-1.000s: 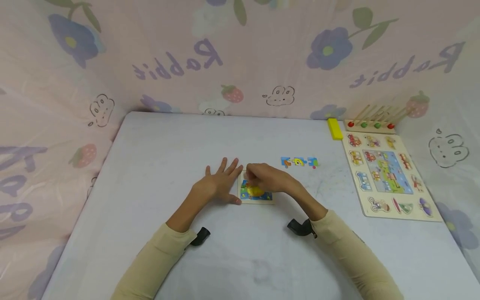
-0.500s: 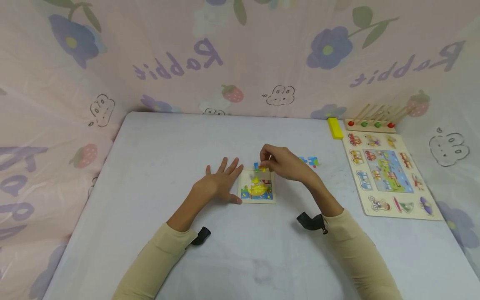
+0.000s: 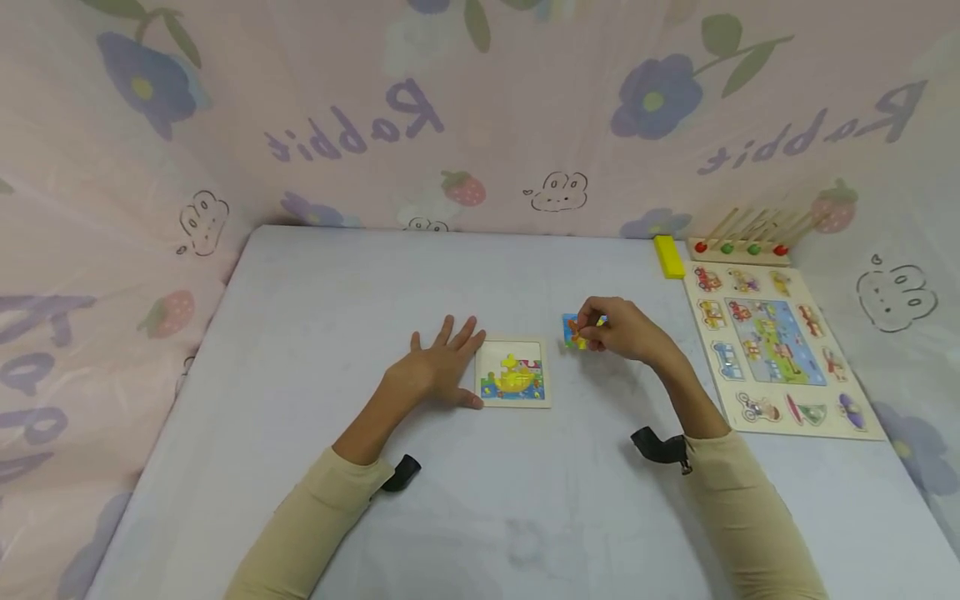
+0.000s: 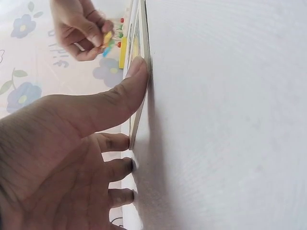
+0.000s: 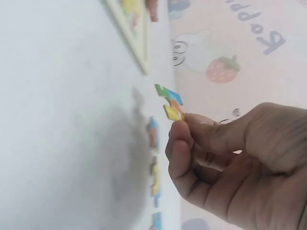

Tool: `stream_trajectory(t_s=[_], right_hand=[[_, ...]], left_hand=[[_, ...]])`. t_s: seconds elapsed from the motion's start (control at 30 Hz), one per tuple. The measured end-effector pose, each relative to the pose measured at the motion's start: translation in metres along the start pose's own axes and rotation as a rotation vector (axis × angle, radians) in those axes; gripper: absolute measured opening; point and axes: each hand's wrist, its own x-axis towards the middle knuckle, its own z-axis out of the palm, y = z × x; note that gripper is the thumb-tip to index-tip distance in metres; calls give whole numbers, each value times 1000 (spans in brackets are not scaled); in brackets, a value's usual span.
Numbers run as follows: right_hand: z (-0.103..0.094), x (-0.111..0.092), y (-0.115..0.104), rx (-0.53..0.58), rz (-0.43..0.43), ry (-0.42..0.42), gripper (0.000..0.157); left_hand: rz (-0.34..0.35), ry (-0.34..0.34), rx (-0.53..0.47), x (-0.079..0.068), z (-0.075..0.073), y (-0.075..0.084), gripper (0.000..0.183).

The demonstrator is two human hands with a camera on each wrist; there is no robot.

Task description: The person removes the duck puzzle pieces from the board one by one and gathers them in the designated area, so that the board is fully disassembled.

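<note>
My left hand (image 3: 435,367) rests on the table with its fingers spread. Its thumb and index finger touch the left side of a small square wooden jigsaw tray (image 3: 498,348). Yellow and blue pieces fill the tray's lower part, while its upper part shows bare board. To the right of the tray, my right hand (image 3: 626,329) pinches a puzzle piece (image 5: 166,94) between thumb and fingertips, raised off the table. Several loose pieces (image 5: 156,178) lie in a row under that hand, partly hidden from the head view.
A large wooden picture board (image 3: 780,408) lies at the right of the table. Behind it stands a rack of wooden pegs (image 3: 741,252) with red and green beads. Beside the rack is a yellow block (image 3: 669,257). A printed curtain (image 3: 495,108) hangs around the table.
My right hand was over the tray, lifted a puzzle piece from its upper part, and carried it right, above the loose pieces. The left hand and the tray have stayed put.
</note>
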Motion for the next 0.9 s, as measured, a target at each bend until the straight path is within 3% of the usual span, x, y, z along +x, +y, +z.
stream_trajectory(t_s=[0.2, 0.47, 0.9], right_hand=[[10, 1, 13, -66, 4, -51, 7], [12, 0, 6, -197, 53, -59, 24], [11, -2, 6, -260, 29, -68, 22]], left_hand=[[2, -11, -16, 0, 1, 1, 114], [-9, -15, -8, 1, 1, 0, 114], [7, 6, -14, -1, -1, 0, 114]])
